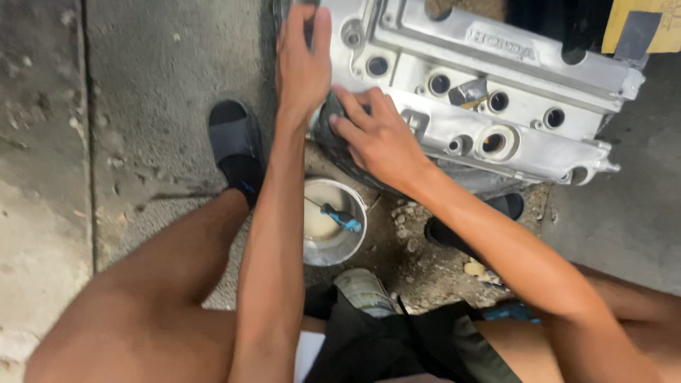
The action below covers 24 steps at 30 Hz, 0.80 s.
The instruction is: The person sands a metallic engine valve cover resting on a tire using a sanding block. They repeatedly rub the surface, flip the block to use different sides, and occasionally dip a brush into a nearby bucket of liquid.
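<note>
On the floor (163, 64) between the knees, a metal bowl (332, 221) is sitting with a blue-handled tool (340, 217) lying in it, a black sandal (235, 145) just left of it. Beyond, the right hand (379, 138) is closing its fingers on a dark pad (330, 122), pressing it against the silver engine cover (482, 92). The left hand (303, 60) is gripping the cover's near-left edge

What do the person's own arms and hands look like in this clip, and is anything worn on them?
Both arms are bare from shoulder side to wrist: no sleeves, gloves, watch or bands show. The left hand and right hand are bare too, with no rings visible. Fingers are slim, nails short.
</note>
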Each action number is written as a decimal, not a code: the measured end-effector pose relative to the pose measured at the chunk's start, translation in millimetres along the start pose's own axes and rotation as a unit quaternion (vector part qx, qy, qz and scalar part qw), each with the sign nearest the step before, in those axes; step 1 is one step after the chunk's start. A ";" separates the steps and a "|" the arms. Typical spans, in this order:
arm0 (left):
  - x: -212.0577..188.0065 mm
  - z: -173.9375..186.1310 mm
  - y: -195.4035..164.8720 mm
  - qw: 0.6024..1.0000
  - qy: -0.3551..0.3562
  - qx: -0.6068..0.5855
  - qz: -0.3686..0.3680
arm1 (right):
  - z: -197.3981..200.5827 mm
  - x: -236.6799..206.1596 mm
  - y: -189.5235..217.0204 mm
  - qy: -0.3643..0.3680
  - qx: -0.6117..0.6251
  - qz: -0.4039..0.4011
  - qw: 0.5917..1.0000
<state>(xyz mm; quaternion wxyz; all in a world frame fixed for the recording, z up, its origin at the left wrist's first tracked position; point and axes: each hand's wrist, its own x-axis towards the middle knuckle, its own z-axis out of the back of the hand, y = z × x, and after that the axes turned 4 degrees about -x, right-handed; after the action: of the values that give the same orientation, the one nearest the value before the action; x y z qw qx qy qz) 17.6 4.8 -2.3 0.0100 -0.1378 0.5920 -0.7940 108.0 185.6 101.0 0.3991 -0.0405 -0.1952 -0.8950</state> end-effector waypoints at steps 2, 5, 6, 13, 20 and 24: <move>0.5 0.2 1.6 0.999 0.005 -0.023 0.030 | 7.3 -7.4 -4.4 0.019 -0.013 -0.013 1.000; 0.3 -0.1 4.3 0.999 -0.008 0.021 0.041 | 10.4 -13.5 -7.2 0.039 -0.053 -0.010 0.998; 0.4 -0.8 5.1 0.999 -0.012 0.042 0.022 | 8.8 -13.8 -6.0 0.039 -0.070 -0.021 0.997; 4.9 -5.5 2.4 1.000 -0.005 0.007 0.019 | 1.6 -11.3 -6.0 0.027 -0.045 -0.003 0.999; 5.5 -2.4 -4.4 0.999 -0.016 0.035 0.032 | 3.7 -4.8 -5.7 0.010 -0.021 -0.008 1.000; 7.0 -4.2 -1.1 0.998 -0.033 0.037 0.046 | 12.3 -5.7 -5.7 0.049 -0.061 -0.007 0.997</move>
<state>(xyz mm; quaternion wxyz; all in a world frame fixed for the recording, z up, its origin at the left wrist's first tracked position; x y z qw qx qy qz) 10.1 7.9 -1.0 0.0714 -0.1356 0.5671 -0.8092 106.6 197.7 109.2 0.3986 -0.0198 -0.1208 -0.9089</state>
